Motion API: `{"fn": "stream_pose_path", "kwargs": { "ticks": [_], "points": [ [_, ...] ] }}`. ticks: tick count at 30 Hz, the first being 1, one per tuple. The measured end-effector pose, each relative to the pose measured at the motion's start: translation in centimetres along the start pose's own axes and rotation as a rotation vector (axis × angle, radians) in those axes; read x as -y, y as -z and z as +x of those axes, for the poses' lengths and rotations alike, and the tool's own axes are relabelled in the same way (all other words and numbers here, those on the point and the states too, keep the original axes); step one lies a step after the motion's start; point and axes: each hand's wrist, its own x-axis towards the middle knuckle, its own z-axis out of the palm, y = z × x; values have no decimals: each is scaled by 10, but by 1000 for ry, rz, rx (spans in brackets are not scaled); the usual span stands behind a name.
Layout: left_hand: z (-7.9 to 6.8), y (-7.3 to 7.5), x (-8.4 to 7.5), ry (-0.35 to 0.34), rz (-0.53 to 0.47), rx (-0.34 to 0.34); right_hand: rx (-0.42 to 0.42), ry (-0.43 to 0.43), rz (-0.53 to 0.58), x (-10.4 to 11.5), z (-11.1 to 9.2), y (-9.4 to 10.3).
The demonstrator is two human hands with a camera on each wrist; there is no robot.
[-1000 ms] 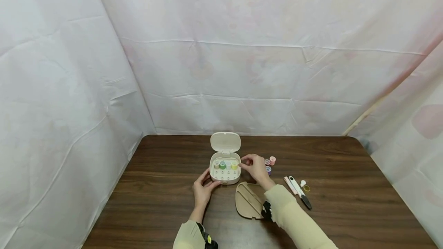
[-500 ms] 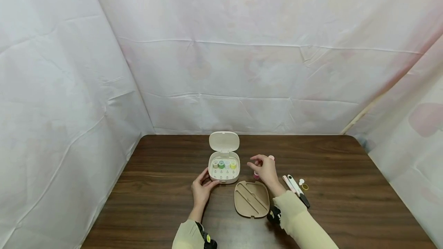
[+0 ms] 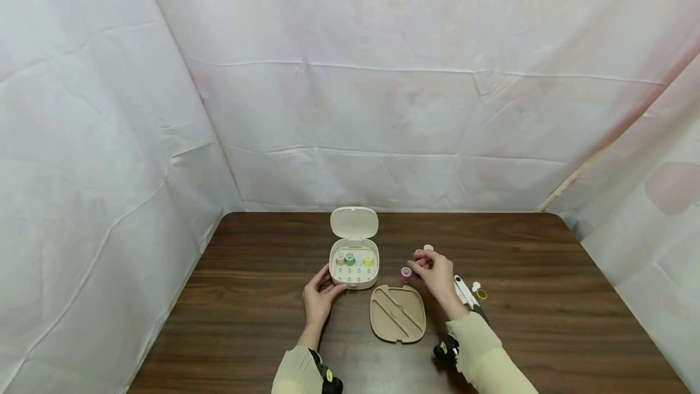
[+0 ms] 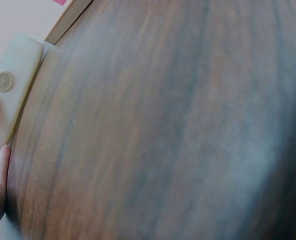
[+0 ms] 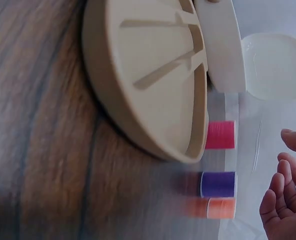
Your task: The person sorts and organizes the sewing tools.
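Note:
A small cream sewing box [image 3: 374, 278] stands with its lid [image 3: 355, 223] raised. Inside, brown, green, white and yellow thread spools [image 3: 369, 259] stand in the back row, with bare pegs in front. My left hand [image 3: 318, 306] holds the box at its front left corner, thumb on the front wall. To the right, my right hand [image 3: 439, 275] is over the loose spools, fingers bent and apart with nothing between them. In the right wrist view, a red spool [image 5: 221, 135], a purple spool [image 5: 218, 184] and an orange spool [image 5: 221, 208] stand beyond the tray.
A beige divided tray [image 3: 398, 315] lies on the dark wooden table [image 3: 262, 309], in front of the box and to its right. Past my right wrist are a white tool with a black end [image 3: 462, 286], white bits [image 3: 476, 286] and a yellow ring [image 3: 481, 293].
My right hand has drawn away from the yellow spool in the box and moved right to the loose spools. The red spool has come into sight. My left hand stays at the box.

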Motion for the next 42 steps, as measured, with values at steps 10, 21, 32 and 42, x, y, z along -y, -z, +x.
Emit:
{"fn": "stream_pose_path", "kwargs": {
  "ticks": [10,21,32,42],
  "points": [
    [0,0,1,-2,-16,3,-29,-73,-30,-13,-2,7],
    [1,0,2,10,-25,7,-18,-139,-75,-27,-1,6],
    [1,0,0,13,-27,0,-13,-152,-95,-34,1,1],
    [1,0,1,10,-20,5,-11,-162,-110,-38,2,-1]
  ]
}}
